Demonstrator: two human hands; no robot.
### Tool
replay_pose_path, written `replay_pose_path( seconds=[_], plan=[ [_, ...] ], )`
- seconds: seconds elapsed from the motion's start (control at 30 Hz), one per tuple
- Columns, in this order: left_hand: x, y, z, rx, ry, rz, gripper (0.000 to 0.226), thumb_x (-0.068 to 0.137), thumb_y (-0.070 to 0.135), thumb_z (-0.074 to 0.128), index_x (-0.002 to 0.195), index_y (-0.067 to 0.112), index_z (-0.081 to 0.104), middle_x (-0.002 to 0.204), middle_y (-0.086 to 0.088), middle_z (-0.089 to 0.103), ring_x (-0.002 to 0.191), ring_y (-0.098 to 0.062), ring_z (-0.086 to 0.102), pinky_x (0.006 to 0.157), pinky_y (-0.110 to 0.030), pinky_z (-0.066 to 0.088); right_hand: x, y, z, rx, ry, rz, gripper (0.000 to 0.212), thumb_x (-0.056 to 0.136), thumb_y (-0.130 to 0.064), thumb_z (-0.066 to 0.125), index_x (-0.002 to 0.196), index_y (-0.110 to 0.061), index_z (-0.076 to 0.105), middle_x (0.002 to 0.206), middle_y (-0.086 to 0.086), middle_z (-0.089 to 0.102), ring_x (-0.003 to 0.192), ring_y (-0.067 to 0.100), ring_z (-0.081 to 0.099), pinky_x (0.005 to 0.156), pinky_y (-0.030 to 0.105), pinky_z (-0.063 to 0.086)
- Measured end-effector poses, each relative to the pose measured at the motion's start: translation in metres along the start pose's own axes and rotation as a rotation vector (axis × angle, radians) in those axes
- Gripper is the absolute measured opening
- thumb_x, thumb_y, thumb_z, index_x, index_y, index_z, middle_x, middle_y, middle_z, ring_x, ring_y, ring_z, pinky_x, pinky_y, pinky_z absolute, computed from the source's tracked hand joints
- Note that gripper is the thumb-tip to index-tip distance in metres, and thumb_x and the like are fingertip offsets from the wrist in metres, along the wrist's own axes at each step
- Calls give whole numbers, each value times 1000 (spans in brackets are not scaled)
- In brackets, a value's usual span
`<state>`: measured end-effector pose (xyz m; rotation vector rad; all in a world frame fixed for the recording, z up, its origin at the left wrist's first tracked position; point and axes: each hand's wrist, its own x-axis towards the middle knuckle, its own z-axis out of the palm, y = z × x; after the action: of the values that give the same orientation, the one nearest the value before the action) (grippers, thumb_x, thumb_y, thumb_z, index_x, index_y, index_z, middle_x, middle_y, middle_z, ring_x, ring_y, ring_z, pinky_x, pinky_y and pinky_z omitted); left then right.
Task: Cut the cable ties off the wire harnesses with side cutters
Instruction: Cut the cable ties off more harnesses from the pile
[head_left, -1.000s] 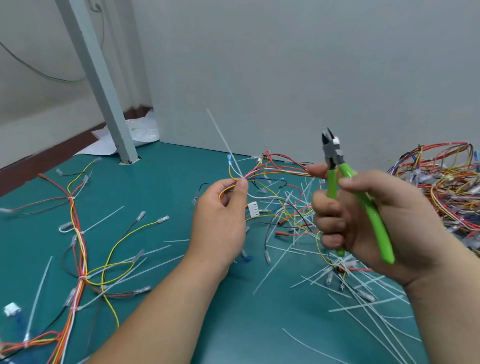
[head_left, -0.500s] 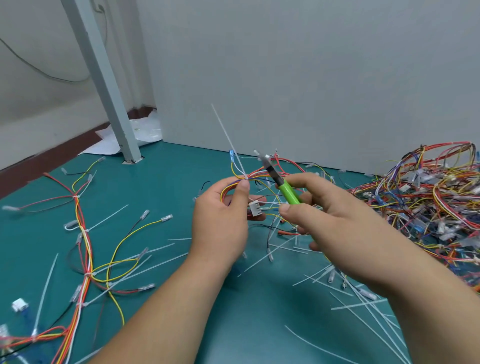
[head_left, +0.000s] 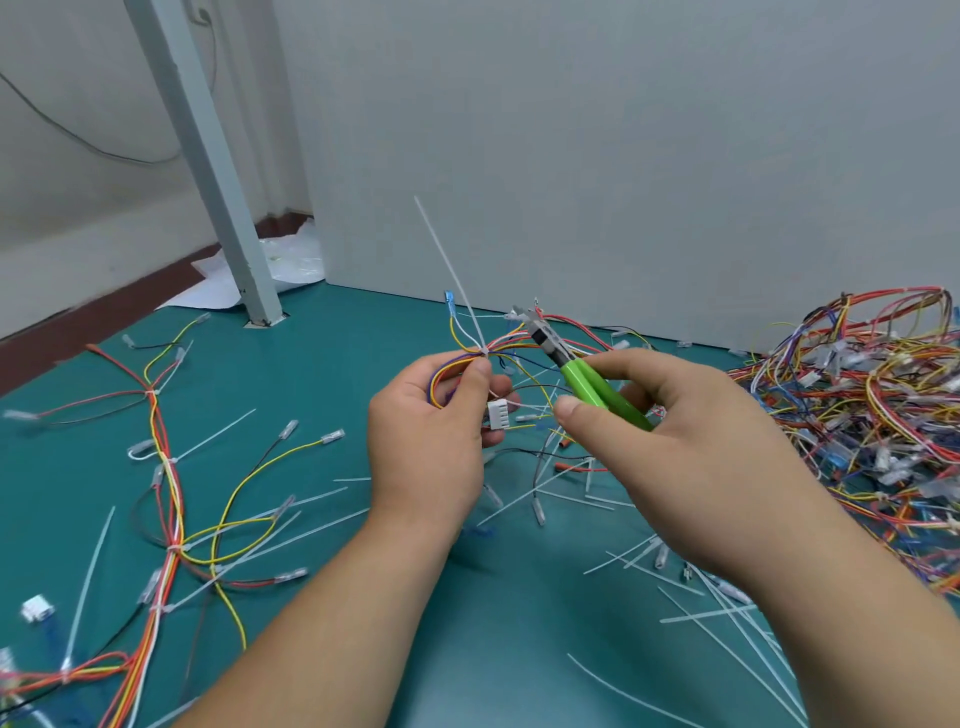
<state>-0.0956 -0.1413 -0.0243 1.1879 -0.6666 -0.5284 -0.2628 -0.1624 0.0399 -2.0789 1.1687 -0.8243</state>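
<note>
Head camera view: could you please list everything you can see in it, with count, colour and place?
held harness: one, mixed colours, in the left hand
cable tie: one, white, round the held harness, tail pointing up
connector: one, white, by the left fingers
side cutters: one, green handles, in the right hand
loose harness: at least one, red, yellow, white, table left
harness pile: one, mixed colours, table right
cut ties: many, white, scattered on the table
table: one, teal
post: one, grey, back left
left hand: pinches the held harness
right hand: grips the side cutters
</note>
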Motion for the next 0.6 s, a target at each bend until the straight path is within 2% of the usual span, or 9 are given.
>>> replay_pose_path(
  seconds=[0.1,0.2,0.37,0.6],
  plan=[
    [-1,3,0,0,8,23,7,97,15,67,92,18,70,77,-1,78,69,-14,75,46,-21,50,-2,1,1,-150,67,-40,38,77,-67,63,111,-52,68,84,-19,67,81,-3,62,71,24,50],
    [-3,5,1,15,8,40,7,96,14,67,90,15,69,77,1,78,69,-16,76,45,-20,50,-3,-1,2,-284,108,-85,44,80,-64,65,122,-51,65,103,-15,66,100,9,62,86,37,54],
    [-2,6,1,27,27,19,6,96,13,67,90,13,69,76,3,78,69,-15,76,45,-18,49,-2,-2,5,-404,87,-85,54,80,-67,61,132,-48,62,104,-16,59,104,11,60,87,38,53],
    [-2,5,0,48,28,25,8,96,12,67,88,14,70,78,2,78,69,-15,76,44,-20,49,-2,2,12,-469,117,-99,49,78,-66,63,120,-42,68,100,-15,59,102,13,62,85,38,54]
  ],
)
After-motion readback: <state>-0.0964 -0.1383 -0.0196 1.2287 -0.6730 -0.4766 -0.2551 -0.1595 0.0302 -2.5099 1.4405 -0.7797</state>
